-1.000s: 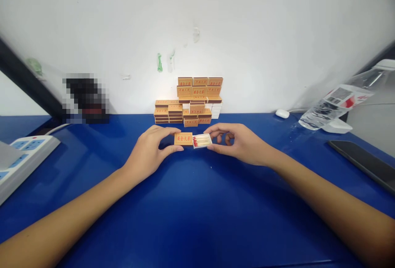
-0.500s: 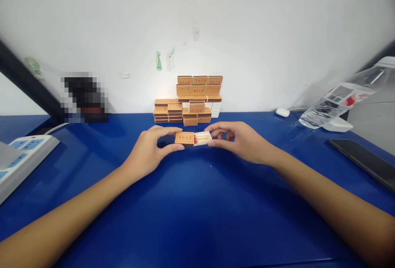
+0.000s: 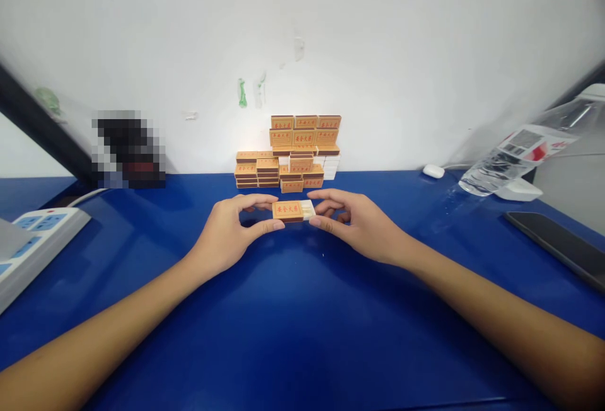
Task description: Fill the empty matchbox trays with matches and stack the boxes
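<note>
Between my hands is an orange matchbox [image 3: 287, 210] with red characters on its sleeve. Its white tray [image 3: 307, 207] sticks partway out on the right, and a few match sticks show inside. My left hand [image 3: 231, 225] grips the sleeve's left end between thumb and fingers. At the other end, my right hand [image 3: 352, 219] pinches the tray with thumb and forefinger, the other fingers curled behind. Just beyond stands a built-up stack of matchboxes [image 3: 304, 138], with a lower pile of matchboxes [image 3: 246, 170] on its left.
A power strip [image 3: 45, 234] lies at the left on the blue table [image 3: 283, 335]. To the right are a leaning plastic bottle [image 3: 515, 146], a white earphone case [image 3: 433, 171] and a dark phone [image 3: 558, 247]. A white wall [image 3: 378, 52] rises behind the stack.
My right hand has moved left, and the tray has slid farther into the sleeve. The red match heads are now covered. My left hand stays almost in place.
</note>
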`<state>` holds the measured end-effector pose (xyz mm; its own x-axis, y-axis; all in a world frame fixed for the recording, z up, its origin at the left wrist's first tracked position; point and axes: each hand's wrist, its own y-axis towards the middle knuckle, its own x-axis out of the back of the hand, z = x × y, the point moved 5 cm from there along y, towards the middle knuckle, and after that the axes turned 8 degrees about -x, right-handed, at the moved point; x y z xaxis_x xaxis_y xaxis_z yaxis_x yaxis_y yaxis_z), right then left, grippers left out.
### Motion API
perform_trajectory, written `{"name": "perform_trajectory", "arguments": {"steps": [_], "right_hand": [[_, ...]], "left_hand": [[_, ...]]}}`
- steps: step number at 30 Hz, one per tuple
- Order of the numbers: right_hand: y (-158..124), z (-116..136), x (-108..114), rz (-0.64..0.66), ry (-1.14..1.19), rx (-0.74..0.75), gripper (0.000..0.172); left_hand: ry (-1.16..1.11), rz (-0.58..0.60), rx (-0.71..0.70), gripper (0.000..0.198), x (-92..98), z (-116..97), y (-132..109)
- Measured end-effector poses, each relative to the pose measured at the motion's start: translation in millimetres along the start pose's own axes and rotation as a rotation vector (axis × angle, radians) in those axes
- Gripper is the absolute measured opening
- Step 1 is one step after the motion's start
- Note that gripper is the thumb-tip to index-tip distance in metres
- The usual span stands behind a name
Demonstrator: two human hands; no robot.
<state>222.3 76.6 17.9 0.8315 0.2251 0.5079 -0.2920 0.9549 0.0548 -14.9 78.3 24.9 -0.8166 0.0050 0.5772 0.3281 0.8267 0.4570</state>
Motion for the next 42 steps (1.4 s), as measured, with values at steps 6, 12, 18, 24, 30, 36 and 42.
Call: {"name": "perform_trajectory", "arguments": {"steps": [6, 12, 18, 24, 30, 36, 42], "right_hand": [[-16, 14, -19, 0.079, 0.274, -0.125, 0.088], [-36, 23, -50, 0.445, 0.319, -0.164, 0.102], [-31, 20, -43, 0.367, 0.317, -0.137, 0.093], [-34, 18, -46, 0.375, 0.324, -0.086, 0.103], [-33, 19, -45, 0.366, 0.301, -0.076, 0.104], [-33, 19, -45, 0.377, 0.323, -0.081, 0.104], [-35, 20, -46, 0.375, 0.292, -0.075, 0.103]], "left_hand": [[0.008, -0.18, 0.014, 0.041, 9.9, -3, 0], [0.014, -0.16, 0.017, 0.039, 7.4, -7, -4], [-0.023, -0.113, 0.015, 0.041, 3.5, -5, -3], [-0.019, -0.101, -0.023, 0.041, 2.2, -7, -3], [-0.01, -0.106, -0.037, 0.04, 2.7, -6, -4], [0.013, -0.113, -0.035, 0.04, 4.2, -5, -4], [0.031, -0.118, -0.051, 0.04, 3.6, -5, -5]]}}
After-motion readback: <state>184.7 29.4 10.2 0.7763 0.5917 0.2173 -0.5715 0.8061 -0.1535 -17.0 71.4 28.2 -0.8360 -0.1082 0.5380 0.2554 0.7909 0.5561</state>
